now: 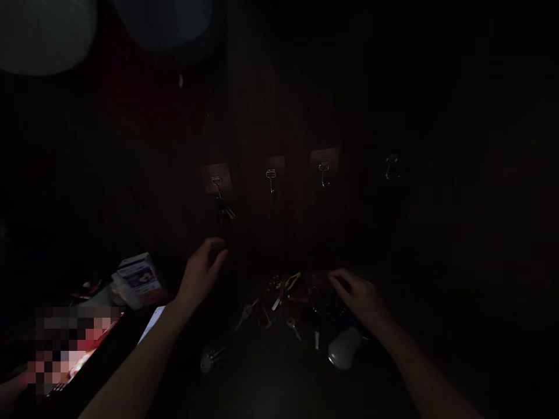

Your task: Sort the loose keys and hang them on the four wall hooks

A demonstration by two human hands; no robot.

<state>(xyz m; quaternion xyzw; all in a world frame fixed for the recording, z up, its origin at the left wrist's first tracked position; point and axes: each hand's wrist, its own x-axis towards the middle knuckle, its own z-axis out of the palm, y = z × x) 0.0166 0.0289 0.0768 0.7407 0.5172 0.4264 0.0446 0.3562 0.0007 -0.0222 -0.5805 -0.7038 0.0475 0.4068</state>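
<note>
My left hand (pixel 204 269) is raised below a set of keys (pixel 225 210) hanging from the leftmost wall hook (pixel 217 181). Its thumb and fingers curve with a gap between them, and nothing shows in them. Over the right side of a loose pile of keys and keyrings (pixel 286 299) is my right hand (pixel 360 297), its thumb and forefinger slightly apart. No held thing is visible there; the dim light hides whether it touches the pile. Single keys, one a silver key (pixel 293 327), lie in front. A round keyring with keys (pixel 209 359) lies nearer me.
More metal hooks, a second hook (pixel 271 174), a third hook (pixel 324 169) and a faint far-right hook (pixel 392 167), line the dark wall. A pale rounded object (pixel 344 348), like a computer mouse, lies beneath my right hand. At left are a box (pixel 138 276) and a lit screen (pixel 85 358).
</note>
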